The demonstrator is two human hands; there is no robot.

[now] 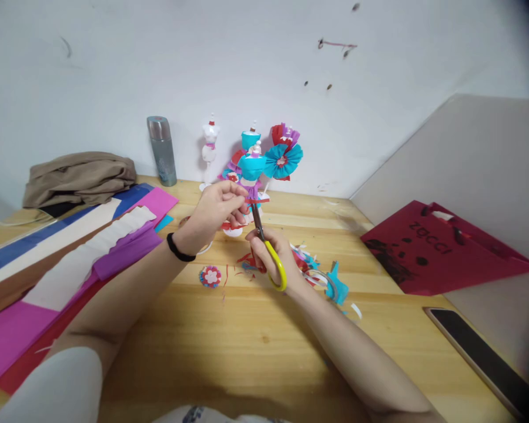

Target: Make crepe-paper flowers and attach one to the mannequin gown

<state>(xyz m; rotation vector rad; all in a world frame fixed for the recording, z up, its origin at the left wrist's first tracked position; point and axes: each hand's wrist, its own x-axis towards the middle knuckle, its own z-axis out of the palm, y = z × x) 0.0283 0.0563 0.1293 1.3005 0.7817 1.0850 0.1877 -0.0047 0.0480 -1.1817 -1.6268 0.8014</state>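
Note:
My right hand [275, 258] is closed around the yellow-handled scissors [277, 267], whose dark blades point up toward a thin red strip [262, 200]. The strip lies at the waist of a small mannequin with a turquoise top [252, 167] and a purple band. My left hand [223, 205], with a black band at the wrist, pinches at the strip's left end beside the mannequin. Behind stand another turquoise-topped mannequin [250, 139], a white one [208, 147] and one with a large turquoise paper flower [283, 161]. The mannequin's lower part is partly hidden by my hands.
Coloured paper sheets [134, 249] and a brown cloth [81, 176] lie left, near a grey bottle [162, 153]. A round paper flower [210, 277], paper scraps [337, 285] and tape lie on the wooden table [247, 346]. A red bag [441, 252] and phone [476, 352] are right.

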